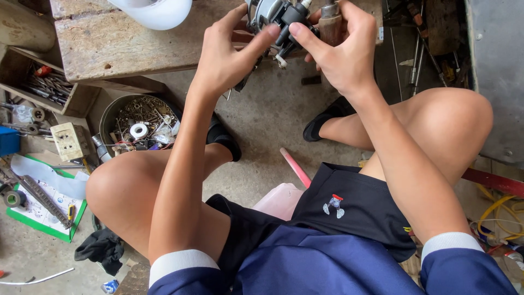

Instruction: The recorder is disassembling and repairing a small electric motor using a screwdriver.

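I sit on a low seat with knees apart over a concrete floor. Both hands are raised at the top of the head view, at the edge of a worn wooden bench [117, 41]. My left hand [226, 52] grips a grey and black metal mechanical part [273, 16] from the left, thumb on its black fitting. My right hand [341, 46] holds the same part from the right, its fingertips on the black piece, with a brown wooden handle [331, 24] behind the fingers. The top of the part is cut off by the frame.
A round metal bowl [109, 114] full of screws and small scrap stands by my left knee. A wooden tray of tools [46, 82], a beige socket block [70, 141] and a green-edged sheet [43, 210] lie left. Metal rods [423, 52] and yellow cable [494, 210] are right. A white rounded object [155, 11] sits on the bench.
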